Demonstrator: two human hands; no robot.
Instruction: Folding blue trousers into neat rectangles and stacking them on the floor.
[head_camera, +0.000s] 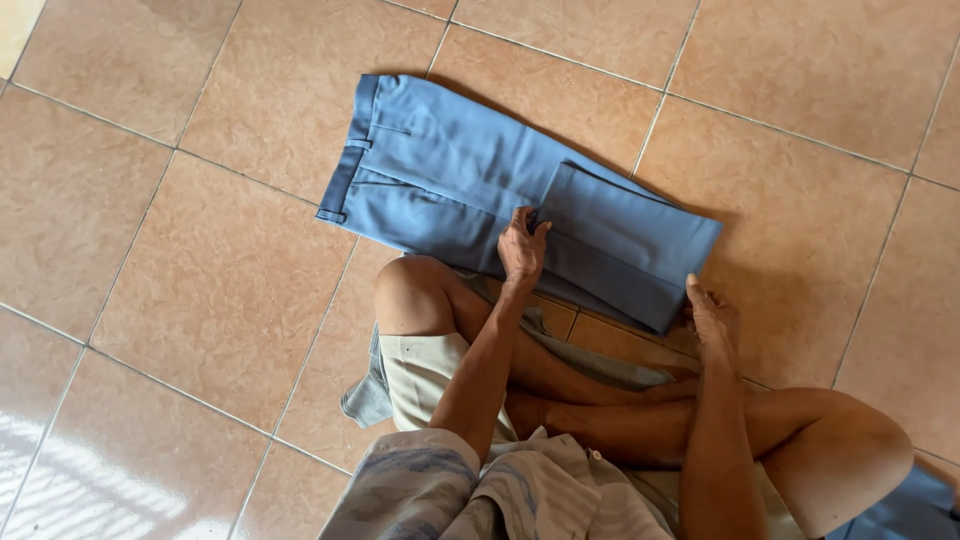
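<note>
Head view: blue trousers flat on tiled floor, legs folded back once — further folds left. Left hand presses fold, fingers together; right hand flat at hem edge, gripping nothing.

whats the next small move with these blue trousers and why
Probably fold the doubled leg end across toward the waistband. The blue trousers lie flat on the tiles, legs already folded back once; the left hand presses that fold's edge and the right hand grips its corner.
</note>
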